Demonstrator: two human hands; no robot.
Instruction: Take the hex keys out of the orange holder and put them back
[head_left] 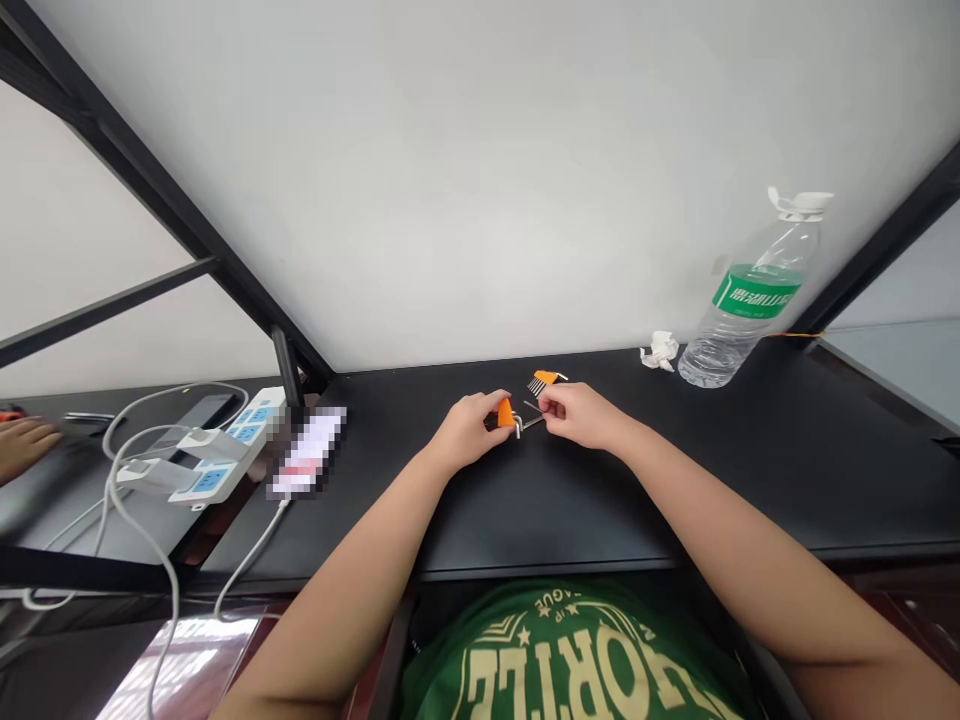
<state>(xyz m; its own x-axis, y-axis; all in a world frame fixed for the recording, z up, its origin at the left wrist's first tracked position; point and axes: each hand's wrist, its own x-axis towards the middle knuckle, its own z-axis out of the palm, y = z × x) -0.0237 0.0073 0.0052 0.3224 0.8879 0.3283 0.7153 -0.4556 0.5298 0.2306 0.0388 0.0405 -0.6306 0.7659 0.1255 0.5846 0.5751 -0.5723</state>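
My left hand (471,432) is closed around an orange hex key holder (506,413), with metal hex keys sticking out of its right side. Just to the right, my right hand (576,414) pinches a thin metal hex key (533,422) whose long arm points left toward the holder. Another thin metal piece shows close to those fingertips; whether it is also held I cannot tell. Behind my right hand a second orange hex key holder (547,377) lies on the black table, with a row of keys fanning out to its left and one bent end at its right.
A large water bottle (742,300) stands at the back right beside a crumpled tissue (661,351). On the left lie a phone (309,452) with a charging cable and a white power strip (229,445). Another person's hand (26,445) is at the far left, beyond a black frame.
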